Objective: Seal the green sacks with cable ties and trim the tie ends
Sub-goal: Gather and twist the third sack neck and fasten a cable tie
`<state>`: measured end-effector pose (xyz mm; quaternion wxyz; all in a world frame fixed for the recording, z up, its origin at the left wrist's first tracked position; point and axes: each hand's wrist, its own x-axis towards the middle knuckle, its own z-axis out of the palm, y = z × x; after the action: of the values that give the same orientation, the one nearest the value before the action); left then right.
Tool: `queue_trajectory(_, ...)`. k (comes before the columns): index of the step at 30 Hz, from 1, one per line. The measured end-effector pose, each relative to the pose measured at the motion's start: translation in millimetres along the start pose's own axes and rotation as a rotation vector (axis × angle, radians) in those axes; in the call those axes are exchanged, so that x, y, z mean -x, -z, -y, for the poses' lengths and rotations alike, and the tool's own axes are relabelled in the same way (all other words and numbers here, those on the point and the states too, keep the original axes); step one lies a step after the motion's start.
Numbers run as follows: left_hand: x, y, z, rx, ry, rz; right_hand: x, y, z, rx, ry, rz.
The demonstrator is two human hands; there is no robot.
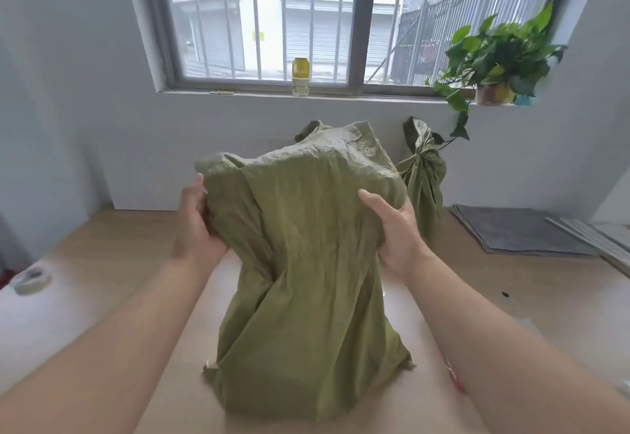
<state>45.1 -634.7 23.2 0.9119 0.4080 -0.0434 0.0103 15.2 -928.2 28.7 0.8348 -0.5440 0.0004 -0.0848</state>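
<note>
A green woven sack (306, 263) stands upright on the table in front of me, its top open and floppy. My left hand (196, 219) grips the sack's upper left side, fingers curled into the fabric. On the upper right side my right hand (395, 225) holds the cloth, thumb in front. Behind it to the right a second green sack (424, 174) stands with its neck gathered and tied. The top of a third green sack (308, 128) peeks out behind the held one. No cable tie or cutter is in sight.
The wooden table (112, 253) reaches to the wall. A tape roll (32, 280) lies at the left edge. Grey sheets (521, 229) lie at the right. A red object (455, 375) shows beside my right forearm. A potted plant (497, 62) and a yellow jar (300, 75) stand on the windowsill.
</note>
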Motion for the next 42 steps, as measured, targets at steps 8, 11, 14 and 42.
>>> queue_trajectory(8,26,20,-1,-0.084,0.332,0.086,0,-21,6,0.147,-0.179,0.104)
queue_trajectory(11,22,3,-16,-0.115,0.295,0.098,-2,-34,9,0.129,-0.25,0.082)
queue_trajectory(14,13,-16,-30,-0.287,0.233,0.046,-4,-42,14,0.055,-0.243,0.026)
queue_trajectory(42,20,-9,-120,-0.679,-0.415,-0.27,2,-42,82,0.107,0.352,-0.302)
